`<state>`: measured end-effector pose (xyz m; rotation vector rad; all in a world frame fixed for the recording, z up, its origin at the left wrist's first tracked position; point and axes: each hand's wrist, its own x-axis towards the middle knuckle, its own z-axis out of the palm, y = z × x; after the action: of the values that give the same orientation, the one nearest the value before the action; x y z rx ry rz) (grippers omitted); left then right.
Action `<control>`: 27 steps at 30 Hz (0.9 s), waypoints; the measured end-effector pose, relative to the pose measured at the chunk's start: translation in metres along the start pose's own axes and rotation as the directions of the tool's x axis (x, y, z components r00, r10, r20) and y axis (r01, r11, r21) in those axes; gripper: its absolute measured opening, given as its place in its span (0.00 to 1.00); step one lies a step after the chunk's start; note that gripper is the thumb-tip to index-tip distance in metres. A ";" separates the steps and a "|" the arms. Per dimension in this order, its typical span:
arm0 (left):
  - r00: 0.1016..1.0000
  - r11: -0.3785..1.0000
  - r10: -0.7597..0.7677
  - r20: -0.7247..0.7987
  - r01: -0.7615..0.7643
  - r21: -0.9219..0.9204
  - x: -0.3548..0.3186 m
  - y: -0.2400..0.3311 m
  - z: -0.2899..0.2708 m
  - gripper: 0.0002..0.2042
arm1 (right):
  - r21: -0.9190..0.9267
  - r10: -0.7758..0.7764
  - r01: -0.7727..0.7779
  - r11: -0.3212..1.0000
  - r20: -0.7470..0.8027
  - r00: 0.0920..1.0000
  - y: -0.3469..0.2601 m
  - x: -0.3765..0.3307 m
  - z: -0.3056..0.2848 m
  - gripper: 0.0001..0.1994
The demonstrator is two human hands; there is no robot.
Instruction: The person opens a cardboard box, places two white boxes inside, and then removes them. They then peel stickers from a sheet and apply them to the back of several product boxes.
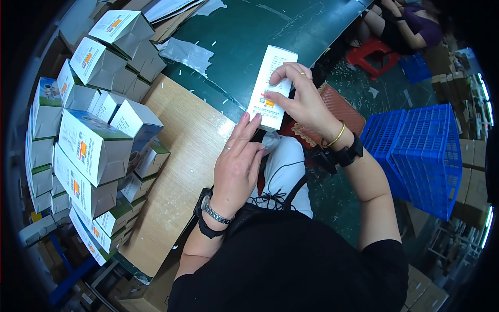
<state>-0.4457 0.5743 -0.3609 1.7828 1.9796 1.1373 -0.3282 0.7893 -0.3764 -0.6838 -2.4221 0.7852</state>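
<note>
A tall white carton (266,86) with printed text and an orange patch stands out in front of me, over the table's right edge. My right hand (299,93) grips it from the right, thumb and bent index finger on its printed face. The other fingers are partly hidden behind the index finger. At the carton's lower left corner, the fingertips of my left hand (239,158) touch it. That hand's fingers are stretched out, and I see nothing held in them. A bit of clear plastic (271,140) shows under the carton's lower end.
Stacked white and green cartons (96,151) fill the left of a wooden board (182,130) on the green table (239,31). Torn plastic film (187,56) lies at the back. Blue crates (421,156), a red stool (375,57) and another person (416,28) are at right.
</note>
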 end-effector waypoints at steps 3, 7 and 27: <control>1.000 1.000 0.017 0.007 -0.017 0.002 0.001 0.000 0.002 0.02 | 0.120 -0.055 0.063 0.991 -0.068 0.996 0.002 -0.005 0.004 0.21; 0.993 0.997 -0.002 -0.116 -0.007 -0.074 -0.004 -0.005 0.005 0.02 | 0.316 0.087 0.001 0.949 -0.264 0.960 -0.015 -0.018 0.007 0.26; 0.999 0.958 -0.022 -0.046 0.008 -0.286 -0.069 0.018 -0.048 0.04 | 0.681 0.263 -0.420 0.600 0.328 0.907 -0.082 0.000 0.055 0.27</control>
<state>-0.4480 0.4915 -0.3387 1.6030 1.7432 1.3938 -0.3854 0.7094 -0.3630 -0.7485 -1.8371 1.9418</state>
